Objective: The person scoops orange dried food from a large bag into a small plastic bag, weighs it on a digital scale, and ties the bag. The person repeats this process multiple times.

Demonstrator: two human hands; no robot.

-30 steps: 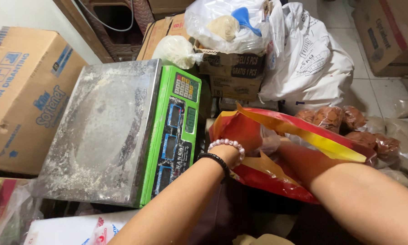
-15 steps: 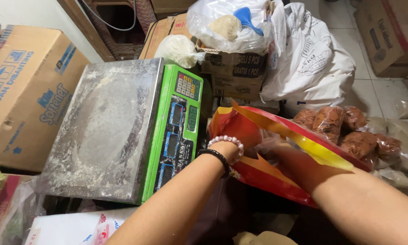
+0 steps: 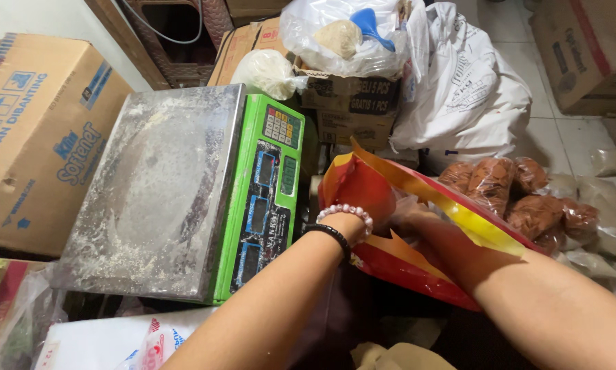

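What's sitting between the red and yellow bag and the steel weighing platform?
In the head view, the scale's green control panel with its keypad and displays lies between the red and yellow bag and the steel platform.

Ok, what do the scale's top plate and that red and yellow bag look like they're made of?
Scale's top plate: looks like brushed metal, dull grey sheen, dusted with white powder. Red and yellow bag: seems glossy plastic film, creased and shiny; both the left hand and right hand reach into its opening.

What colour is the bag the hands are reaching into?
The bag is red with a yellow stripe along its opening, seen in the head view.
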